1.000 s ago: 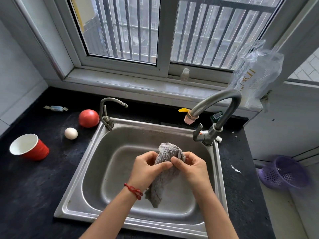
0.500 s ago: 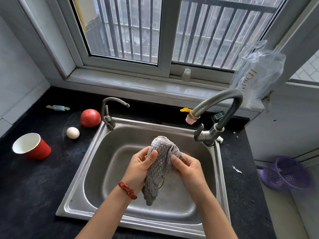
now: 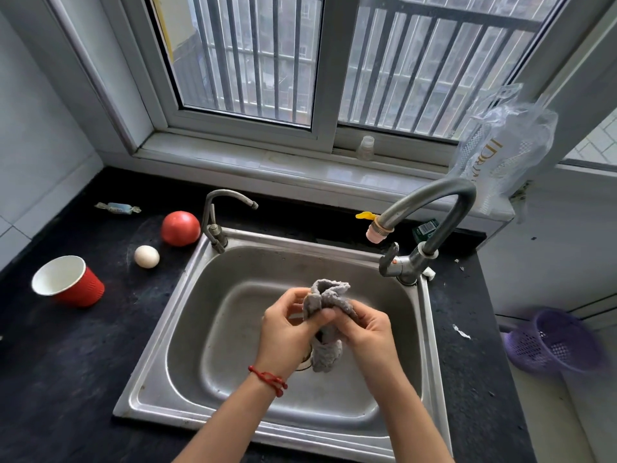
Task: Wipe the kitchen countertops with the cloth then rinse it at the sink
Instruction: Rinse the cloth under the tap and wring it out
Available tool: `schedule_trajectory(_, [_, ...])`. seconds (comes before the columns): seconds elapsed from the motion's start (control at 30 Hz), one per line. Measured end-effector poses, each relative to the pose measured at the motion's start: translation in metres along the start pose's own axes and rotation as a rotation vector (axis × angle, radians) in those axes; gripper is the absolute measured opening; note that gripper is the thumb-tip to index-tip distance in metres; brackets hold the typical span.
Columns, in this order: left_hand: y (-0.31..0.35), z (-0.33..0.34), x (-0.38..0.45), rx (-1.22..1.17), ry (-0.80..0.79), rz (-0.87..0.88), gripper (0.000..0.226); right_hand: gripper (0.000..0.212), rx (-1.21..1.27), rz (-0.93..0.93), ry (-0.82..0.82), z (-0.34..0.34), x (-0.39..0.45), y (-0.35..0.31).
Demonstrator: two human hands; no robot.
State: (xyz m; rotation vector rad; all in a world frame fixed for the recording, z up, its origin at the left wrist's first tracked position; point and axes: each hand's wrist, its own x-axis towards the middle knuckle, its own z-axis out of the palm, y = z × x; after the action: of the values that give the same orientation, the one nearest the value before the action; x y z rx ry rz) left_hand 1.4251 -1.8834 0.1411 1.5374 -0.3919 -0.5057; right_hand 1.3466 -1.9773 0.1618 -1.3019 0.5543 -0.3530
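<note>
A grey textured cloth [image 3: 329, 297] is bunched between both hands above the middle of the steel sink [image 3: 187, 315]. My left hand [image 3: 287, 332], with a red string on its wrist, grips the cloth from the left. My right hand [image 3: 369, 332] grips it from the right. The cloth's lower end hangs down over the drain. The large curved tap [image 3: 430, 202] stands at the sink's back right, its pink-tipped spout behind and above the cloth; I see no water running. The black countertop [image 3: 66, 362] surrounds the sink.
Left of the sink lie a red paper cup [image 3: 68, 282] on its side, a white egg [image 3: 147, 256], a tomato [image 3: 180, 227] and a wrapped candy [image 3: 117, 208]. A small tap [image 3: 220, 208] stands at the back left. A purple basket [image 3: 554, 342] is at the right, a plastic bag [image 3: 500, 145] on the sill.
The hands have kneaded the cloth and bunched it tighter, so its hanging end is shorter. My left thumb has shifted across the cloth. Both hands stay over the basin.
</note>
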Motion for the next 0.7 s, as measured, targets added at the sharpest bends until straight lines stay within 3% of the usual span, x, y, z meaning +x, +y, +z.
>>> schedule_trajectory(0.07, [0.005, -0.007, 0.004, -0.091, -0.004, -0.032, 0.013, 0.013, 0.042, 0.025, -0.004, -0.001, 0.001, 0.0])
schedule_trajectory(0.3, [0.007, -0.044, 0.019, -0.353, 0.166, -0.22, 0.018, 0.014, 0.023, -0.039, 0.192, 0.004, 0.004, -0.002])
schedule_trajectory(0.37, [0.008, -0.056, 0.024, -0.381, 0.141, -0.246, 0.02, 0.025, -0.065, -0.088, 0.223, 0.007, 0.007, -0.004])
schedule_trajectory(0.57, [0.014, -0.082, 0.036, -0.394, 0.003, -0.249, 0.022, 0.024, -0.277, -0.25, 0.301, 0.025, 0.016, -0.018])
schedule_trajectory(0.7, [0.009, -0.085, 0.033, -0.627, -0.048, -0.414, 0.036, 0.023, -0.236, -0.201, 0.315, 0.037, 0.021, -0.02])
